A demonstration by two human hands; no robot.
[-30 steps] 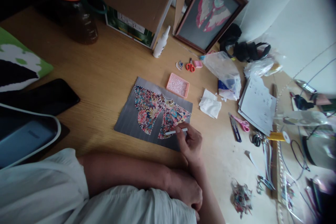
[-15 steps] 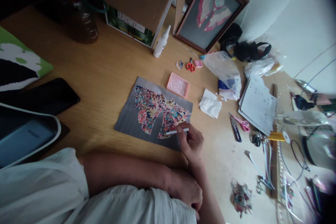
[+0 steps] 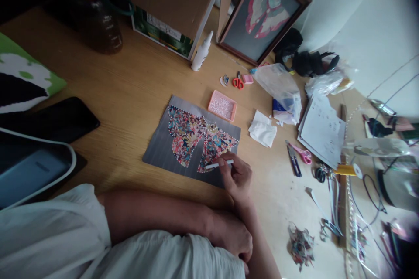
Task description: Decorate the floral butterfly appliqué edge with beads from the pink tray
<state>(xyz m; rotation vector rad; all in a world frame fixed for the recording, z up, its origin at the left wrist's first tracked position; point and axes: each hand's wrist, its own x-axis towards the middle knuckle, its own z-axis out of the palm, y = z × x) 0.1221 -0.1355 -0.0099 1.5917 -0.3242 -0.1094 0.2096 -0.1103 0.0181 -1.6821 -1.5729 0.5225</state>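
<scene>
My right hand (image 3: 238, 178) pinches a slim white stick-like tool (image 3: 212, 165), its tip at the lower edge of a patterned floral cloth piece (image 3: 185, 133). Small pale beads line this garment-shaped piece, which lies on a grey sheet (image 3: 160, 150). Just beyond it sits a pink tray (image 3: 222, 106) of tiny pale beads. My left hand (image 3: 234, 236) rests with curled fingers against my right forearm, nearer my body; nothing shows in it.
White glue bottle (image 3: 201, 54), orange-handled scissors (image 3: 238, 81) and framed picture (image 3: 265, 13) stand or lie beyond the sheet. Crumpled tissue (image 3: 262, 128), a cutter (image 3: 293, 161), pink scissors (image 3: 304, 156) and papers (image 3: 322, 128) lie right. A dark phone (image 3: 68, 117) and bottle (image 3: 98, 22) are left.
My right hand and the white tool have shifted slightly left along the cloth's lower edge. My left hand has not visibly moved.
</scene>
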